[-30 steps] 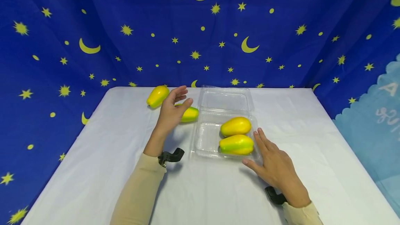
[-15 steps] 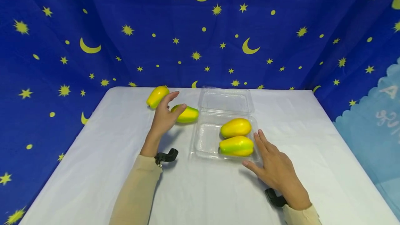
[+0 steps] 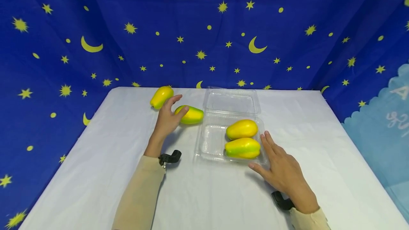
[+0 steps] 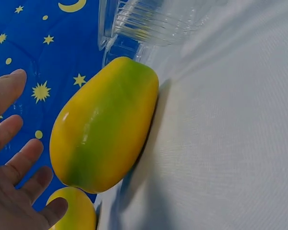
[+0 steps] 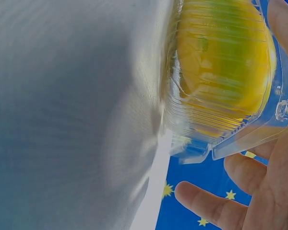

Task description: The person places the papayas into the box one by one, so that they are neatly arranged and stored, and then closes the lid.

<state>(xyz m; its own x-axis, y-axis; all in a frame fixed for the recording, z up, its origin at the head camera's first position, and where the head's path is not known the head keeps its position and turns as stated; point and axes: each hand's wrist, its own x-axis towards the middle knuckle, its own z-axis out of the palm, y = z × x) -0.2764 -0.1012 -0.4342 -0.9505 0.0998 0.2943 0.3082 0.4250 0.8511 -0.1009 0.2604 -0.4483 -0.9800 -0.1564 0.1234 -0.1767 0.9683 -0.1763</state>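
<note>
My left hand point(image 3: 167, 118) hovers with spread fingers beside a yellow-green papaya point(image 3: 191, 115). In the left wrist view a gap shows between the fingers and that papaya point(image 4: 105, 127). Farther back, another papaya point(image 3: 161, 97) lies partly behind the hand. A clear plastic clamshell box point(image 3: 212, 141) stands with its lid point(image 3: 230, 102) folded back. Two papayas, a rear one point(image 3: 241, 129) and a front one point(image 3: 243, 148), lie in its right part. My right hand point(image 3: 282, 169) is at the box's right edge, fingers extended; in the right wrist view some fingers lie against the box's rim point(image 5: 259, 141).
A white cloth covers the table point(image 3: 204, 194). Behind it hangs a blue curtain point(image 3: 166, 17) with moons and stars. A light-blue panel point(image 3: 380, 127) with lettering is on the right.
My left hand has moved left and slightly down, uncovering more of the nearer papaya. The right hand, the box and the papayas stay in place.
</note>
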